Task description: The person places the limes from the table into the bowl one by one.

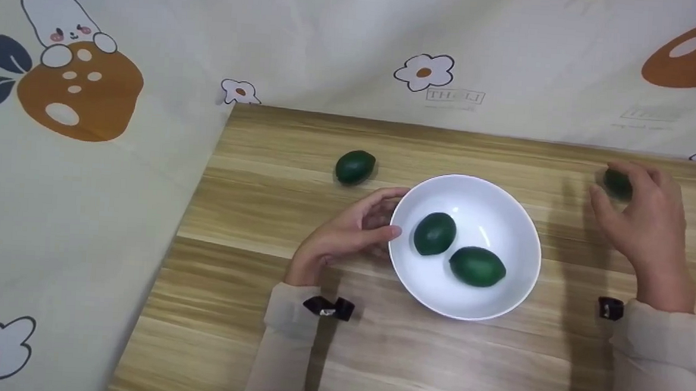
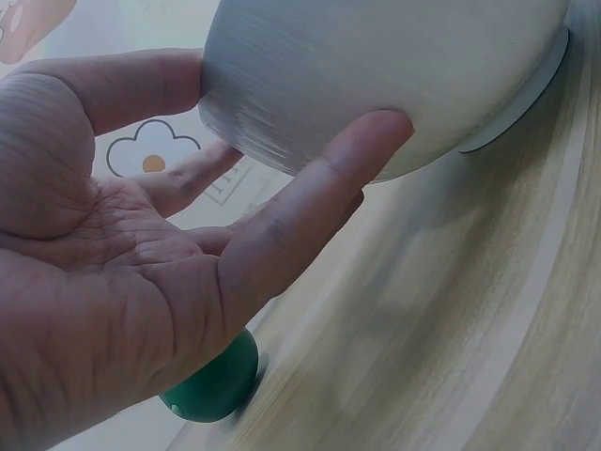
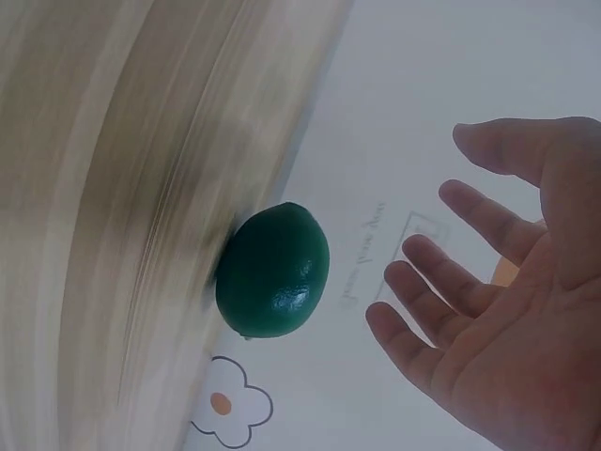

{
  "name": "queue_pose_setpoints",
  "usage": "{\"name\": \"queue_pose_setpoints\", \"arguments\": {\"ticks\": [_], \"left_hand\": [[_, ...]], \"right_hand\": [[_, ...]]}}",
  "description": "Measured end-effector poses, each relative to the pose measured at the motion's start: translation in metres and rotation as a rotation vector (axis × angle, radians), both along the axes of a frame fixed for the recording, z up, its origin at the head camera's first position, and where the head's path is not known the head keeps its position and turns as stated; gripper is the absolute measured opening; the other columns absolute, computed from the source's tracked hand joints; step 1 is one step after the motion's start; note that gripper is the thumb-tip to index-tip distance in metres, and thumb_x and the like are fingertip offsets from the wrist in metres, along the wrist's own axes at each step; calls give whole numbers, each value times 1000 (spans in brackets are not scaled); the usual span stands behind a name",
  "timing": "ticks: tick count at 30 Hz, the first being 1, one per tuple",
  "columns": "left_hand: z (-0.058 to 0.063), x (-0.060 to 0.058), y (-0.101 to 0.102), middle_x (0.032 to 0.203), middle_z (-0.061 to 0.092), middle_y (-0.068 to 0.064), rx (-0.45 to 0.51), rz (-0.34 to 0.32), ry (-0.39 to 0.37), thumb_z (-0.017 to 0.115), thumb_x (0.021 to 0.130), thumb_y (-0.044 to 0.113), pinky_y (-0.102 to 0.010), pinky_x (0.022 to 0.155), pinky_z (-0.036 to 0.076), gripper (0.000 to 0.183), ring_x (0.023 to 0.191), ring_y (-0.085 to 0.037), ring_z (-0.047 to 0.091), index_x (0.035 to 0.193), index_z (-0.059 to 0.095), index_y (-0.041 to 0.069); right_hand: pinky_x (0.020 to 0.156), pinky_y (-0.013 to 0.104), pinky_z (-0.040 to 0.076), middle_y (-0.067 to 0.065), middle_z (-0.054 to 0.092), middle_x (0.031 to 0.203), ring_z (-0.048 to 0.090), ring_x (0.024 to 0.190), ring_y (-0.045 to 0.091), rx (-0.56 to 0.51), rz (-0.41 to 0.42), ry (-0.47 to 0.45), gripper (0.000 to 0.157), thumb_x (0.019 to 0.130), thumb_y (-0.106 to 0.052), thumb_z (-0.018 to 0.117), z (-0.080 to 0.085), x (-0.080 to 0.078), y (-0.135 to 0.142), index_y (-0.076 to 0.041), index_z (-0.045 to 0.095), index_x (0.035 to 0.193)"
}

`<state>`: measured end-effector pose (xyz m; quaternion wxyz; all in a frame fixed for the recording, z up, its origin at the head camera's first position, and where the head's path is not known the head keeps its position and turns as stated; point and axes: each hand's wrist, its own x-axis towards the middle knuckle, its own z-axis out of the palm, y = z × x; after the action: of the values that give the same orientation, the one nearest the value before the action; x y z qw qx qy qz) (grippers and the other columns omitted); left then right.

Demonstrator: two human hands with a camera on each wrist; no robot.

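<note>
Flanking the bowl [image 1: 512, 246] the left hand [image 1: 343, 234] grips lie two limes [image 1: 355, 167] [image 1: 618, 184], one near the spread, empty right hand [image 1: 653, 220].

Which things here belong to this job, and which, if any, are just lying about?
Likely part of the job:
white bowl, held by the left hand
two green fruits inside it
third green fruit, near the right hand
fourth green fruit, untouched

Just background:
wooden table
printed backdrop

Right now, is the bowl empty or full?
Neither, just partly filled. The head view shows two green fruits lying inside the bowl, with plenty of bare white around them.
</note>
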<state>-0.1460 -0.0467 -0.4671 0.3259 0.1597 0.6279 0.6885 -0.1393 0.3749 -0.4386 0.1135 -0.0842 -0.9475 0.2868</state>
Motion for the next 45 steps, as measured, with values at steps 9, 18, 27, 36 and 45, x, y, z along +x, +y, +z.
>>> {"name": "queue_pose_setpoints", "arguments": {"ticks": [9,18,27,36,45], "left_hand": [[0,-1,3,158,52,-21,14,-12,62,65,102,4,-33,103,57,63,144,-37,54,160,40,10],[3,-1,1,158,52,-20,0,-7,71,65,103,5,-34,103,57,64,143,-37,55,161,40,11],[2,0,1,157,52,-21,5,-13,66,65,103,5,-34,108,55,63,144,-37,55,161,40,12],[1,0,-2,159,51,-18,31,-17,26,65,103,6,-37,87,64,64,142,-35,56,161,39,15],[1,1,-2,160,51,-15,13,-19,8,66,103,9,-51,86,65,64,141,-35,57,161,39,18]], "right_hand": [[119,77,22,42,44,151,37,141,62,2,-3,-62,49,103,-15,59,0,-3,6,8,55,146],[120,77,22,40,39,158,33,146,63,25,-4,-103,52,105,-18,56,2,-10,9,7,51,150],[122,75,23,34,31,166,29,151,60,41,-64,-151,58,106,-25,52,1,-13,17,5,45,155],[119,71,32,33,35,163,36,148,56,36,-141,-128,58,104,-21,53,-4,-16,25,5,46,155],[125,68,27,34,29,166,29,154,53,66,-197,-195,64,104,-25,52,-3,-20,32,3,39,160]]}}
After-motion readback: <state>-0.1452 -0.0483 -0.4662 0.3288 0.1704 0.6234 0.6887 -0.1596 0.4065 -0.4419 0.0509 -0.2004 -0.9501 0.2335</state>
